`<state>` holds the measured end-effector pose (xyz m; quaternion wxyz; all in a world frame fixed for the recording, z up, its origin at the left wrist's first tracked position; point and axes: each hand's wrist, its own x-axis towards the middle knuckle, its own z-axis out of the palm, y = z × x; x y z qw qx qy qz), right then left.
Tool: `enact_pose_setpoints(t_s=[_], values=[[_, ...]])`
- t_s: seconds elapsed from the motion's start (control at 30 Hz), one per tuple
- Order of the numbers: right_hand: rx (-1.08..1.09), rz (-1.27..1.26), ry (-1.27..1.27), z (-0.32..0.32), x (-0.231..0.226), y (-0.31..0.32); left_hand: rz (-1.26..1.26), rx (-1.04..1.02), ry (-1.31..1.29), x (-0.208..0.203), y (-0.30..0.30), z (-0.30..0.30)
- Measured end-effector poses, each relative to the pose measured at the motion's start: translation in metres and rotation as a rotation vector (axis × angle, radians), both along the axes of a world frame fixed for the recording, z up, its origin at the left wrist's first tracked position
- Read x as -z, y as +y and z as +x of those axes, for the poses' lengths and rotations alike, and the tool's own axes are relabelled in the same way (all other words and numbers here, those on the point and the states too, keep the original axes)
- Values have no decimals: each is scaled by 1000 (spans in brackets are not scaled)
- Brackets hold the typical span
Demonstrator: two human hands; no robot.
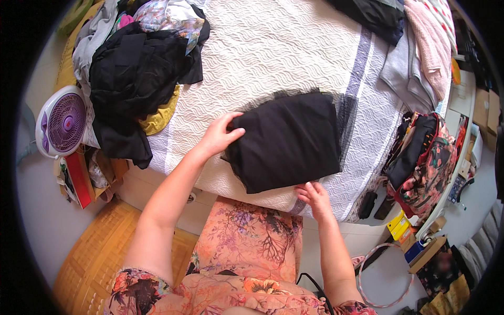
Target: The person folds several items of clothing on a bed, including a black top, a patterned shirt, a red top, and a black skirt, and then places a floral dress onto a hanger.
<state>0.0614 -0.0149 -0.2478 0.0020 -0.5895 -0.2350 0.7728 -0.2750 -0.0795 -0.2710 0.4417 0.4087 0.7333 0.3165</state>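
Note:
A folded black garment (286, 142) with sheer mesh edges lies on the bed in front of me. At its left side, my left hand (220, 135) grips the edge between thumb and fingers, the thumb on top of the cloth. My right hand (315, 198) is at the lower edge, right of the middle; its fingers are slightly curled and apart, their tips touching or just beside the hem. Under the garment spreads a white quilted bedspread (262, 47) with a grey-purple border band.
A heap of black clothes (139, 73) lies at the bed's left, beside a purple-and-white fan (65, 122). Grey and pink clothes (415, 68) lie at the far right. Near the right edge stands a floral bag (428, 163), with a hoop (386, 305) on the floor below.

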Motion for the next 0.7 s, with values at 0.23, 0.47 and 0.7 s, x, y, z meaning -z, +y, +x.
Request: enact_pose_setpoints(t_s=[0.23, 0.47, 0.7], values=[[530, -369, 440, -59, 53, -14, -429, -182, 335, 21, -22, -101], [422, 208, 186, -136, -58, 41, -873, 151, 561, 0, 16, -96], [196, 412, 179, -235, -114, 128, -1040, 138, 472, 30, 25, -105]])
